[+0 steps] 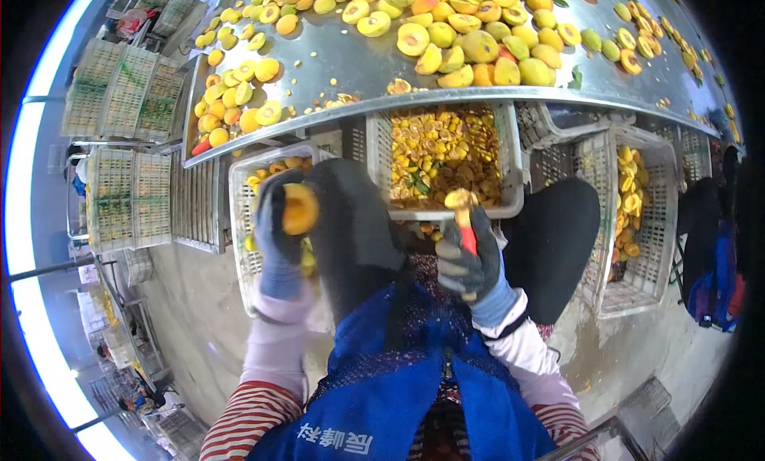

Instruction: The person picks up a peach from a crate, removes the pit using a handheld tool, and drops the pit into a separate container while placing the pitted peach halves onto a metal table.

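Note:
My left hand [279, 230], in a dark glove and a little blurred, is closed around a halved yellow peach [300, 209] with its hollowed cut face showing. It is over the left crate [239, 192], beside my left knee. My right hand [470, 262], gloved too, grips a short red-handled pitting tool [468, 236] pointing away from me. At the tool's tip is a yellowish piece [460, 199], perhaps a pit with flesh; the blade itself is hidden. Just beyond it stands a white crate [510, 198] of pits and yellow scraps.
A metal table [351, 70] spans the far side, piled with whole and halved peaches [478, 47]. A crate [641, 286] with peach halves stands right of my right knee. Stacked crates [131, 198] line the left. Another person's blue apron [717, 278] shows at far right.

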Action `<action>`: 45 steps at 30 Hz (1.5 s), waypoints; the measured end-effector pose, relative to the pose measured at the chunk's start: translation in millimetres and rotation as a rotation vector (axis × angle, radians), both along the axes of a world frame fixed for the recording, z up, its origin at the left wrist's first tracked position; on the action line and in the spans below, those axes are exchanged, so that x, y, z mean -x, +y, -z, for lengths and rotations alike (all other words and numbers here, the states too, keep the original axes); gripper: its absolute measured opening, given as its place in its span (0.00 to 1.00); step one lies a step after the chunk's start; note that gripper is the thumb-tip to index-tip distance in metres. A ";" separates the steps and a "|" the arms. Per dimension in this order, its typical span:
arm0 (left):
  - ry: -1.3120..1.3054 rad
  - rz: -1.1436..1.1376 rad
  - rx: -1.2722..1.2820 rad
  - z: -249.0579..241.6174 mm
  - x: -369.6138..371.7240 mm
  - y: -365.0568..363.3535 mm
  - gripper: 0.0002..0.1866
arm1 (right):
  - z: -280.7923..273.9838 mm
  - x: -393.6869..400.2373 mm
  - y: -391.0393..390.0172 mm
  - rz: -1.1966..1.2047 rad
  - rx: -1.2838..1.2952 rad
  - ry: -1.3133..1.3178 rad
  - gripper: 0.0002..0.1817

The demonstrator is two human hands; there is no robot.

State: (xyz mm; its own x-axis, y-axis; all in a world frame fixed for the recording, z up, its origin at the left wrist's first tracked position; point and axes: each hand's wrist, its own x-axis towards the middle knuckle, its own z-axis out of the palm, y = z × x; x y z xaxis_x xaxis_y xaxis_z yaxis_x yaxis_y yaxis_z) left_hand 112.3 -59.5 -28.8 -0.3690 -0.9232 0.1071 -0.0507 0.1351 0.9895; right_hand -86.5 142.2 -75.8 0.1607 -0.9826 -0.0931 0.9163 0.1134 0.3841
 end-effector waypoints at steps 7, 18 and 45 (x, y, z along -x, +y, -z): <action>-1.116 -0.115 0.086 -22.2 -92.1 -137.9 0.21 | 1.1 11.2 -14.2 -0.088 -0.363 0.383 0.26; -1.405 0.000 0.395 93.7 42.9 -402.1 0.30 | 45.0 19.1 -50.1 -0.150 -0.642 0.336 0.25; -0.480 0.378 0.957 1.3 188.3 -48.7 0.25 | -0.5 42.9 -39.2 0.112 -0.635 0.720 0.23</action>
State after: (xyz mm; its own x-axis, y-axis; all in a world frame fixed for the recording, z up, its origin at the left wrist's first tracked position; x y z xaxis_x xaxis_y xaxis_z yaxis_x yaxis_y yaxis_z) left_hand -76.0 -108.2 -30.1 -0.7999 -0.3587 0.4811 -0.1926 0.9127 0.3603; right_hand -129.4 103.0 -75.3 -0.2344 -0.7211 -0.6520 0.9490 -0.0244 -0.3142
